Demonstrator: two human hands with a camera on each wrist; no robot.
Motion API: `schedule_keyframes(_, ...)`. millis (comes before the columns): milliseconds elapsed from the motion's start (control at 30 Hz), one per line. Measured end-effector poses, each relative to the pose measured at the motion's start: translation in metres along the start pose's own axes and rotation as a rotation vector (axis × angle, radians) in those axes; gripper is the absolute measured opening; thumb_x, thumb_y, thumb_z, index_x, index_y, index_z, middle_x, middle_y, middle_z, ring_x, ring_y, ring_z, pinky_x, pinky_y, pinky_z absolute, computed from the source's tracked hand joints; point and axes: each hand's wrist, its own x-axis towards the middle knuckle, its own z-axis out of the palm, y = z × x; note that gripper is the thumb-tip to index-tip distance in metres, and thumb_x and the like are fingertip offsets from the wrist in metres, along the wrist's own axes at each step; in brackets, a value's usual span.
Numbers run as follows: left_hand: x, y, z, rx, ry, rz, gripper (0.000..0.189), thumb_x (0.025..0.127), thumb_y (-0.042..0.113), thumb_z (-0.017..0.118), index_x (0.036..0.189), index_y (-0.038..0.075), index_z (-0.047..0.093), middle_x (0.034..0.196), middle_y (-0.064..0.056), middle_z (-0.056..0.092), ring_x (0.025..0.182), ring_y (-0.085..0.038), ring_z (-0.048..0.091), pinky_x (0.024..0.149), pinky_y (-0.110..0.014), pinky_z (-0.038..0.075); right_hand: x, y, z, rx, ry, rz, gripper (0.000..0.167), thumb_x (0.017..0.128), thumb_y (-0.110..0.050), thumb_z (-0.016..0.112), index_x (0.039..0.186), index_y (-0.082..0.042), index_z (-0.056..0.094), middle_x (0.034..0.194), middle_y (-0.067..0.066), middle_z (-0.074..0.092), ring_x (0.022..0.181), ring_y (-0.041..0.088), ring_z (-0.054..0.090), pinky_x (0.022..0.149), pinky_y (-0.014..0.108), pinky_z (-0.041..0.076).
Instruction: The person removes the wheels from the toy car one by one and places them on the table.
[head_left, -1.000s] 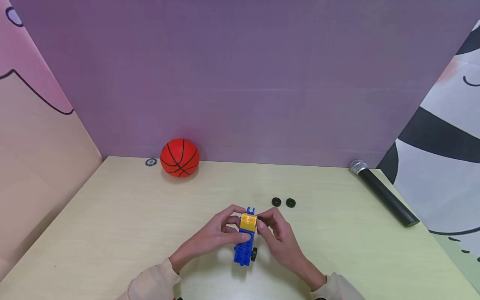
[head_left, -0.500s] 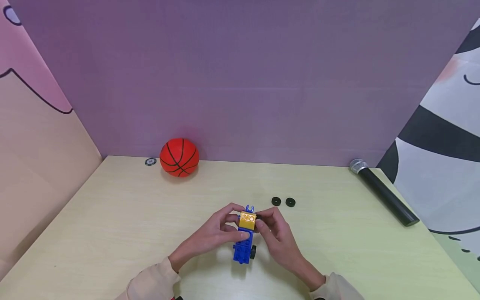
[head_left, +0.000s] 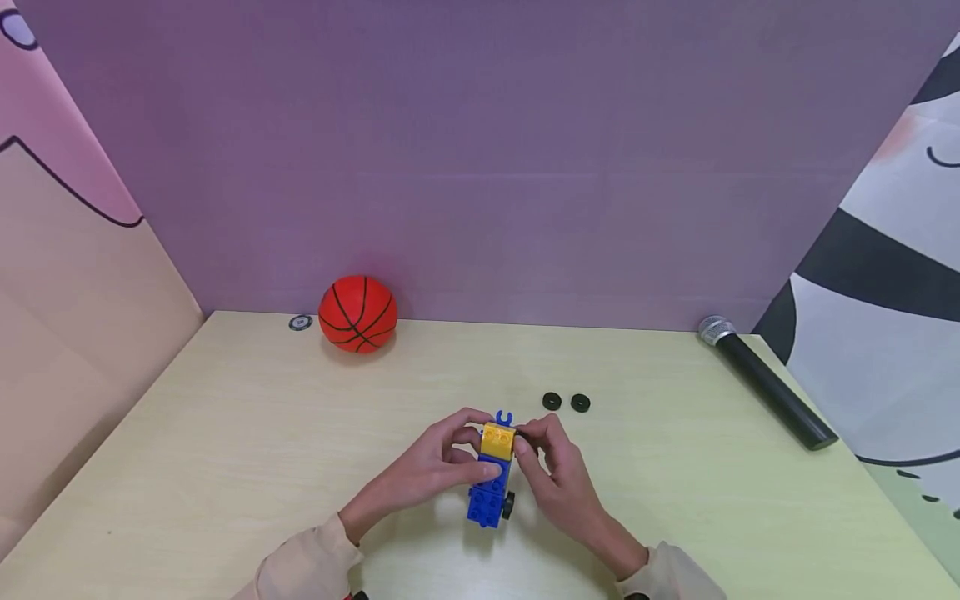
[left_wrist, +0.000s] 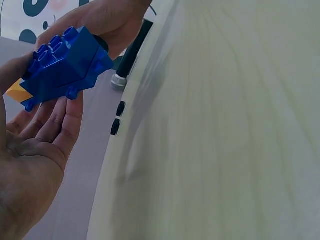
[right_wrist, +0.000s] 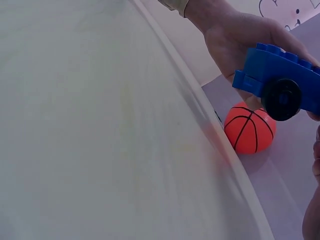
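My left hand (head_left: 442, 462) grips a toy block car (head_left: 489, 493), thumb on top and fingers along its far side. The car has a blue body, a yellow block (head_left: 498, 441) and a blue hook (head_left: 504, 417) at the far end. A black wheel (right_wrist: 281, 99) sits on the near right axle, plain in the right wrist view. At the car's far right side, my right hand (head_left: 562, 487) pinches a small black wheel (head_left: 529, 442), partly hidden by the fingers. Blue axle stubs (left_wrist: 72, 93) without wheels show on the car's left side in the left wrist view.
Two loose black wheels (head_left: 552, 401) lie on the table (head_left: 225, 433) beyond the right hand. A red basketball (head_left: 357, 314) and a round chip (head_left: 301, 322) are at the back left. A black microphone (head_left: 772, 387) lies along the right edge, and a purple panel (head_left: 480, 167) stands behind.
Both hands stay at nearly the same spot. The car tilts slightly, and a little more of the dark wheel shows between the right fingers.
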Motion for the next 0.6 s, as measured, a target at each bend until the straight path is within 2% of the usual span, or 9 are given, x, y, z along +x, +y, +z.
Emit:
schedule_keyframes(200,0.0002,-0.0004,-0.0001,0.019,0.0,0.007,0.049,0.1,0.019,0.07,0.142,0.007,0.05,0.108,-0.009,0.069,0.094,-0.025,0.074,0.087,-0.035,0.059,0.0036,0.0014,-0.0013,-0.09,0.011,-0.099,0.024,0.093,0.016,0.057,0.108,-0.003,0.054,0.091,0.001,0.059,0.08,0.014,0.053,0.068,0.024,0.046)
schedule_keyframes(333,0.0012,-0.0007,-0.0002,0.031,0.001,0.0,0.049,0.1,0.02,0.069,0.144,0.007,0.05,0.109,-0.009,0.069,0.096,-0.023,0.074,0.089,-0.035,0.058,0.0053,0.0023,-0.003,-0.117,0.009,-0.134,0.02,0.094,0.011,0.058,0.107,-0.005,0.055,0.091,0.0,0.058,0.08,0.013,0.053,0.067,0.025,0.046)
schedule_keyframes(600,0.0019,-0.0022,-0.0013,0.034,-0.011,0.0,0.054,0.103,0.019,0.065,0.149,-0.001,0.046,0.117,-0.011,0.069,0.101,-0.022,0.071,0.093,-0.034,0.057,0.0065,0.0052,-0.0075,-0.211,-0.021,-0.192,0.022,0.089,0.011,0.06,0.105,-0.004,0.055,0.091,0.001,0.059,0.079,0.014,0.056,0.066,0.029,0.051)
